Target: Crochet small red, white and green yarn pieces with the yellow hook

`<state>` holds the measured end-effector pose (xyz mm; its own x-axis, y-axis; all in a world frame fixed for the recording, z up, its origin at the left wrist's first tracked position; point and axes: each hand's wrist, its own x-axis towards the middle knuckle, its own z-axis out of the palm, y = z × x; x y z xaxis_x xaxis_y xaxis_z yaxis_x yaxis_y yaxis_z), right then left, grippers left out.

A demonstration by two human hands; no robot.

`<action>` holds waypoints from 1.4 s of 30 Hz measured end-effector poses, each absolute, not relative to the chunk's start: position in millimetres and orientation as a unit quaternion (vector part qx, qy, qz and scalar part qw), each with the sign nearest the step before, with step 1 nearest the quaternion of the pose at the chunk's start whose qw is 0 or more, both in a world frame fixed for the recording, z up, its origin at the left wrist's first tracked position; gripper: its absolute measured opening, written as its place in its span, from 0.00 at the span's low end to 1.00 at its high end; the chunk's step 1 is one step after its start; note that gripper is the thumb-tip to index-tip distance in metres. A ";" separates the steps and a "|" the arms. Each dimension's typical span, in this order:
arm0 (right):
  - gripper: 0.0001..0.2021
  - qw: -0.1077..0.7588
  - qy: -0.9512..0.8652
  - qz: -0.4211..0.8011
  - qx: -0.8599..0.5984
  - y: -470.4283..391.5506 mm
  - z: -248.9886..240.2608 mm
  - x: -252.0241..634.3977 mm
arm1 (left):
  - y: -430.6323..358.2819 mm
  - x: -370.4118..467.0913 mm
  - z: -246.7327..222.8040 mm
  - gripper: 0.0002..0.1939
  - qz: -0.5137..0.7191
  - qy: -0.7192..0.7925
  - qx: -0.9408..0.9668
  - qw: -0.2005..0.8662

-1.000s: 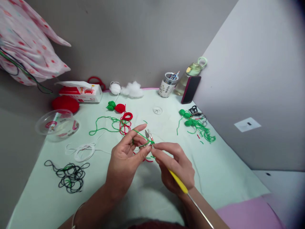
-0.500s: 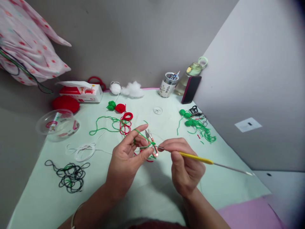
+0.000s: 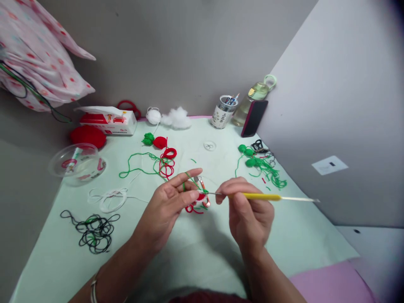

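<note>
My left hand (image 3: 167,206) pinches a small crochet piece (image 3: 201,196) in red, white and green between thumb and fingers. Green yarn (image 3: 184,185) runs over its raised index finger. Held like a pencil, a crochet hook (image 3: 259,196) with a yellow handle sits in my right hand (image 3: 249,214). The hook's thin metal end reaches left to the green edge of the piece; whether it is through a stitch I cannot tell. Thread snips (image 3: 202,185) with orange handles lie on the table just behind the piece, partly hidden, among short red and green yarn scraps.
Green yarn balls (image 3: 250,162) and tangled ends lie at the right. Black cord (image 3: 96,233), white yarn (image 3: 113,200) and a clear plastic tub (image 3: 77,164) are at the left. Along the back stand a tissue box (image 3: 109,122), a pen tin (image 3: 223,112), a bottle (image 3: 248,107) and a phone (image 3: 254,118).
My left hand has turned the crochet piece, so its red part now shows. The hook has swung from slanting down rightward to nearly level. My right hand has shifted slightly.
</note>
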<state>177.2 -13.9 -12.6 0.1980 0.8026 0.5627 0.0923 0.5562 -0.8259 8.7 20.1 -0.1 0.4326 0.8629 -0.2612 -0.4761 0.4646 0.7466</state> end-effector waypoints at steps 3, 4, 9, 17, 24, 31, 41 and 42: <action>0.10 0.646 -0.585 0.283 -0.401 -12.3 -10.9 174.2 | 16.0 9.3 -1.8 0.21 0.415 0.334 0.337 0.776; 0.09 0.635 -0.599 0.262 -0.412 -13.0 -10.5 172.8 | 14.4 10.1 -2.1 0.20 0.413 0.333 0.346 0.774; 0.15 0.594 -0.648 0.151 -0.453 -20.2 -17.2 167.2 | 10.8 16.9 -3.1 0.20 0.449 0.347 0.331 0.754; 0.14 0.602 -0.645 0.152 -0.446 -18.2 -17.5 169.1 | 16.4 17.7 -7.5 0.20 0.368 0.283 0.236 0.853; 0.09 0.689 -0.488 0.378 -0.380 -7.4 -10.3 178.7 | 23.3 4.6 -6.0 0.15 0.376 0.289 0.264 0.840; 0.07 0.647 -0.537 0.362 -0.403 -11.1 -16.1 175.8 | 17.1 12.6 -7.5 0.18 0.398 0.324 0.349 0.784; 0.10 0.670 -0.465 0.449 -0.364 -10.0 -11.0 178.9 | 18.5 4.7 -4.2 0.16 0.413 0.347 0.390 0.746; 0.10 0.668 -0.478 0.437 -0.365 -11.0 -11.2 179.3 | 18.2 4.3 -4.3 0.16 0.414 0.347 0.395 0.743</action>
